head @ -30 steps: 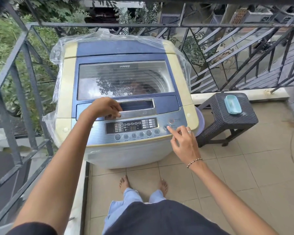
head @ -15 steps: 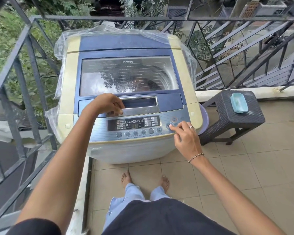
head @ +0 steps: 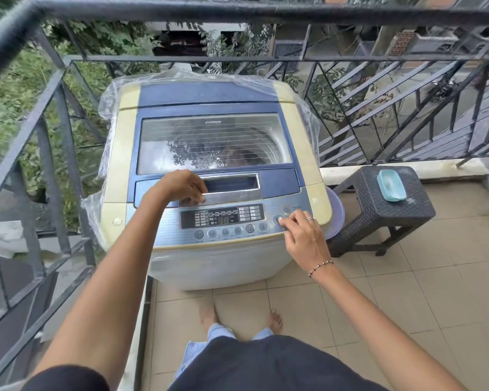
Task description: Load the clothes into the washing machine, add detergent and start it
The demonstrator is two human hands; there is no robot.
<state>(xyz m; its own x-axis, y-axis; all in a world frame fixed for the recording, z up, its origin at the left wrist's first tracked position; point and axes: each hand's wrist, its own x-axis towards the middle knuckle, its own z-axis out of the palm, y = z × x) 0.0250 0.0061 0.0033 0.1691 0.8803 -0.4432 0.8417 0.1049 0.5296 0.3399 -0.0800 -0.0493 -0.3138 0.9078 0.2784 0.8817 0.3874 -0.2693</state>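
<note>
On the washing machine [head: 209,176], left hand [head: 178,186] rests curled, empty; right hand [head: 302,235] fingertip presses a button [head: 278,219].

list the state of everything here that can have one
washing machine lid: shut, dark laundry visible through the window
display: lit, showing digits
left hand: resting on the lid handle, holding nothing
right hand: fingertip on a round button at the right of the panel
soap dish: lying on the stool, contents unclear
plastic cover: pulled back around the machine's sides
</note>
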